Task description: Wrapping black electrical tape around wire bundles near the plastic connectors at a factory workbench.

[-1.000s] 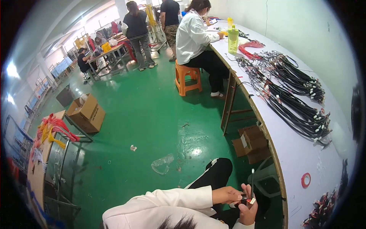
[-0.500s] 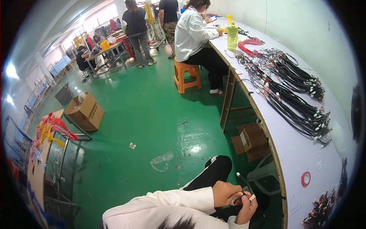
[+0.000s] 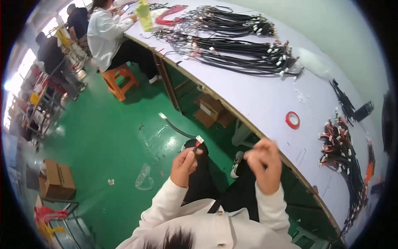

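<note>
The left hand (image 3: 184,168) pinches the cable (image 3: 180,132) close to one white plug (image 3: 200,140), its other end jutting out over the floor (image 3: 124,137), left of the counter (image 3: 257,95). The right hand (image 3: 265,164) is near the counter's edge, fingers curled; whether it grips anything I cannot tell. Tape (image 3: 287,120) and black wires (image 3: 248,54) lie on the counter

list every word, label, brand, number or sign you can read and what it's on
No text can be read.
Cardboard box at left: any print too blurred.
Phone by the seated co-worker: screen too small.
White connector on the cable in the left hand: no legible lettering.
</note>
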A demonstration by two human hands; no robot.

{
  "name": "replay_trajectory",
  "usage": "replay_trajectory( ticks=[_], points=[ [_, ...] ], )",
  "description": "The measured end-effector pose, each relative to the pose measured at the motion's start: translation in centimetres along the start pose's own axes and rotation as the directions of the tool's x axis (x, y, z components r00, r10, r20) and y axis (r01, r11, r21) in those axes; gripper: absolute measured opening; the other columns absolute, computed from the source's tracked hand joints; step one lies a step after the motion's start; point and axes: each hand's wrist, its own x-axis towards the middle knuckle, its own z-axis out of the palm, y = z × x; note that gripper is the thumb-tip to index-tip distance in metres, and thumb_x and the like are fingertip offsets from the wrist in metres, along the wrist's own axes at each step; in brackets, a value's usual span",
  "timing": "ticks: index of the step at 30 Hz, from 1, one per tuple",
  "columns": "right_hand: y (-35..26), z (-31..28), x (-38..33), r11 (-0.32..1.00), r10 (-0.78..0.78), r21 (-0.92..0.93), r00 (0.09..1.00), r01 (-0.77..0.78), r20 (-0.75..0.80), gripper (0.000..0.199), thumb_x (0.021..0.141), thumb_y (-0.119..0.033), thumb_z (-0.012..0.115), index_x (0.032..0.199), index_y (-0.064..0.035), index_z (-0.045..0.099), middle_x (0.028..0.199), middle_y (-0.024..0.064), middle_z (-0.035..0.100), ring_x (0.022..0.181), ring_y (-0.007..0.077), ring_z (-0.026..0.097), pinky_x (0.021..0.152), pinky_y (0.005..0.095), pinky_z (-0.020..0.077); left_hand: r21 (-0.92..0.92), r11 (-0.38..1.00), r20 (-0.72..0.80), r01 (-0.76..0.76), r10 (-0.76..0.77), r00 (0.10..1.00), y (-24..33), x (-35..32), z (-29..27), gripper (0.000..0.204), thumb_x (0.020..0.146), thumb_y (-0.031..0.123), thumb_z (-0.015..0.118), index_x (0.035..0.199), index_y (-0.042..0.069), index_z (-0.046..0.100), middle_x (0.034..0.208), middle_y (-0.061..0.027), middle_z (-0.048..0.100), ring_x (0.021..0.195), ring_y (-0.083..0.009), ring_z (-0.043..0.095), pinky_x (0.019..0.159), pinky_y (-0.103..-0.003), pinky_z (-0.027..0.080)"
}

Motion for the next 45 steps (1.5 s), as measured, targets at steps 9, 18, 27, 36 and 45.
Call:
replay_trajectory(
  ticks=[9,18,27,36,45],
  points=[
    [7.9,-3.8,9.8,0.255,-0.139,-0.965,0.985,-0.063,-0.101,0.023,0.077,-0.017,0.059,0.098,-0.0080,0.063,0.087,0.0114,0.058,0.086,0.0303,0.052,0.073,0.0424,0.0437,-0.320,0.930,0.266,0.182,-0.097,0.959,3.9,0.7,3.2,0.035,0.097,0.025,0.041,0.120,0.000,0.050,0.066,0.0019,0.043,0.055,-0.0057,0.036,0.055,-0.020,0.031],
    [4.7,-2.3,9.4,0.458,-0.201,-0.888,0.977,0.034,-0.066,0.026,0.077,-0.014,0.059,0.101,-0.0048,0.060,0.085,0.0089,0.049,0.081,0.0247,0.050,0.072,0.0345,0.0421,-0.520,0.797,0.386,0.306,-0.101,0.917,4.0,1.2,3.0,0.021,0.095,0.024,0.048,0.099,0.006,0.058,0.072,0.0030,0.050,0.063,-0.0064,0.042,0.063,-0.019,0.036],
    [-2.8,6.2,2.5,0.993,-0.003,-0.119,0.985,0.024,0.175,0.014,0.082,-0.004,0.058,0.093,0.0025,0.063,0.082,0.0098,0.059,0.075,0.0190,0.057,0.067,0.0281,0.0449,-0.381,0.914,0.345,0.141,-0.001,0.939,-0.3,0.2,4.9,0.021,0.089,0.028,0.055,0.086,0.007,0.060,0.074,0.0016,0.056,0.067,-0.0067,0.051,0.062,-0.020,0.039],
    [-3.1,6.8,0.7,1.000,-0.001,0.031,0.988,-0.004,0.151,0.010,0.083,0.001,0.058,0.091,0.0036,0.063,0.084,0.0048,0.056,0.073,0.0105,0.053,0.061,0.0208,0.0419,0.002,0.964,0.266,-0.268,0.257,0.929,0.9,-1.9,4.0,0.024,0.094,0.023,0.050,0.087,0.001,0.058,0.075,-0.0022,0.059,0.067,-0.0089,0.054,0.061,-0.023,0.043],
    [-2.7,5.6,0.4,0.996,0.022,0.087,0.992,-0.032,0.121,0.010,0.083,-0.003,0.060,0.091,0.0027,0.063,0.085,0.0048,0.055,0.072,0.0098,0.052,0.062,0.0199,0.0416,-0.164,0.978,0.357,-0.128,0.179,0.917,0.0,-0.8,4.6,0.024,0.092,0.024,0.054,0.090,0.001,0.059,0.075,-0.0023,0.058,0.070,-0.0121,0.054,0.064,-0.024,0.043]
  ],
)
